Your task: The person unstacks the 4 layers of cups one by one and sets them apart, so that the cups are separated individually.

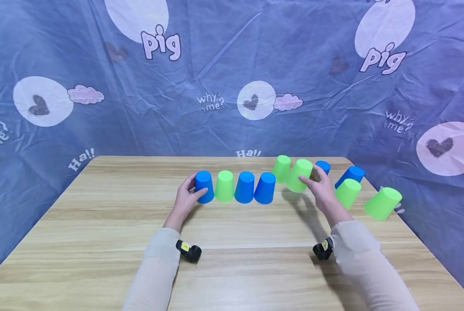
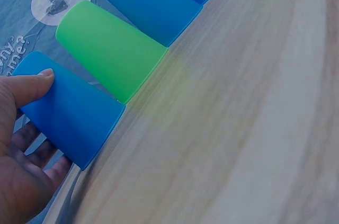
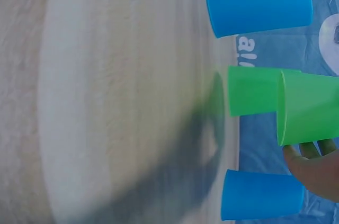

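The left hand point(image 1: 187, 196) grips the blue cup point(image 1: 204, 187) at the left end of a row, thumb on its front; in the left wrist view the fingers lie behind that cup point(image 2: 71, 110). To its right stand a green cup point(image 1: 224, 186), a blue cup point(image 1: 244, 188) and another blue cup point(image 1: 265, 188), all upside down. The right hand point(image 1: 322, 190) holds a green cup point(image 1: 299, 176), slightly tilted and raised above the table, its shadow below. In the right wrist view, the fingers hold this cup point(image 3: 310, 108) by its side.
Behind the raised cup stands another green cup point(image 1: 282, 169). At the right are blue cups point(image 1: 323, 166) point(image 1: 350, 176) and green cups point(image 1: 348, 194) point(image 1: 383, 203) on the wooden table point(image 1: 247, 276). A patterned blue cloth point(image 1: 216, 56) hangs behind the table.
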Action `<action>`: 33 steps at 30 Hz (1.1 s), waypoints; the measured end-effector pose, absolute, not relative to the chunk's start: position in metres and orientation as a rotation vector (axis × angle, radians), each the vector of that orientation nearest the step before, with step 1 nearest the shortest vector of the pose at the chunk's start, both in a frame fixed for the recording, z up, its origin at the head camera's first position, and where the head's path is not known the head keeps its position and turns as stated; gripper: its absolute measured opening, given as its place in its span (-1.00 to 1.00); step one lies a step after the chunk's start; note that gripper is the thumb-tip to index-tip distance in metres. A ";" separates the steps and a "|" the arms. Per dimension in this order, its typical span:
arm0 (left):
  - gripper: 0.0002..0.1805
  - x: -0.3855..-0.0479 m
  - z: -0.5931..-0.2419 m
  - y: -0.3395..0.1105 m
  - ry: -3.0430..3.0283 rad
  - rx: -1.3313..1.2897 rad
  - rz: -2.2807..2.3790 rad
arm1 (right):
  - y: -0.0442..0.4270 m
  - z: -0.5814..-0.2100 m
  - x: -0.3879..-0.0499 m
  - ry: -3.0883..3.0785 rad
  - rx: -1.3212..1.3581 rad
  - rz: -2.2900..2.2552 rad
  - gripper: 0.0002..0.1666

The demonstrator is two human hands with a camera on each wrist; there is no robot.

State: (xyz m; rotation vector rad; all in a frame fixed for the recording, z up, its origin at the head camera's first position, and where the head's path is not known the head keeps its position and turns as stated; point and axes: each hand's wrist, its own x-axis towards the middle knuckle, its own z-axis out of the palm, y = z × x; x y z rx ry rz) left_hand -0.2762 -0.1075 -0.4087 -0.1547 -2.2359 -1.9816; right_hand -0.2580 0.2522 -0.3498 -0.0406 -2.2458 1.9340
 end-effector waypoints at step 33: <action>-0.41 -0.277 -0.411 -0.108 -2.216 -0.178 -1.997 | 0.273 -0.380 -0.257 -2.327 -0.140 1.902 -0.20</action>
